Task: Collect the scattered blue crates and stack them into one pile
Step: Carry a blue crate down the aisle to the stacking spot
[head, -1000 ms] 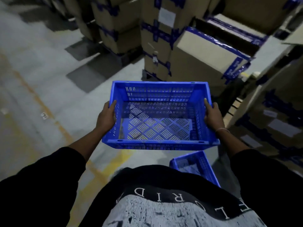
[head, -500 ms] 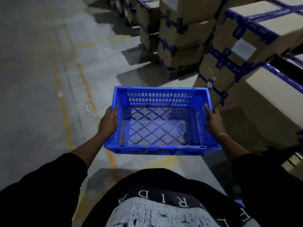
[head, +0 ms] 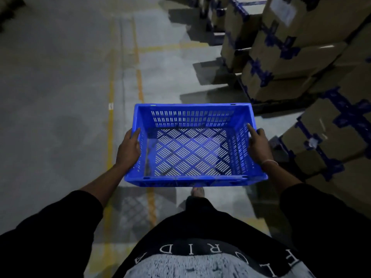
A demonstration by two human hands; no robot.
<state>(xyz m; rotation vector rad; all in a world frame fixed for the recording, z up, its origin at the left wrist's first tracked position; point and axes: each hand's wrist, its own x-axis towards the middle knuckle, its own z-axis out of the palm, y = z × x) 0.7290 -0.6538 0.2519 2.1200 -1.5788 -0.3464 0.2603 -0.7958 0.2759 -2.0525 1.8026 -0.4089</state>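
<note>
Grey concrete floor (head: 60, 97) fills the left and middle of the view, with yellow painted lines (head: 110, 121) running away from the person along it. On the right side stand stacks of brown cardboard boxes (head: 291, 63), closed with blue tape; the nearest boxes (head: 331, 141) are just beside the right arm.

One blue plastic crate (head: 192, 177) is held in the air in front of the body, above the floor, with its open side up. It has nothing inside; the floor shows through its slotted bottom and walls. The left hand (head: 128, 148) grips the left short wall, the thumb lying over the rim and inside, the other fingers hidden under the outer side. The right hand (head: 259, 145) grips the right short wall in the same manner, one finger stretched forward along the rim. A thin bangle (head: 270, 161) sits on the right wrist.

Both arms wear black sleeves (head: 50, 233). Below the crate a foot (head: 197, 191) shows on the floor, and the lower edge of the view shows a black shirt (head: 200, 237) with white letters.
</note>
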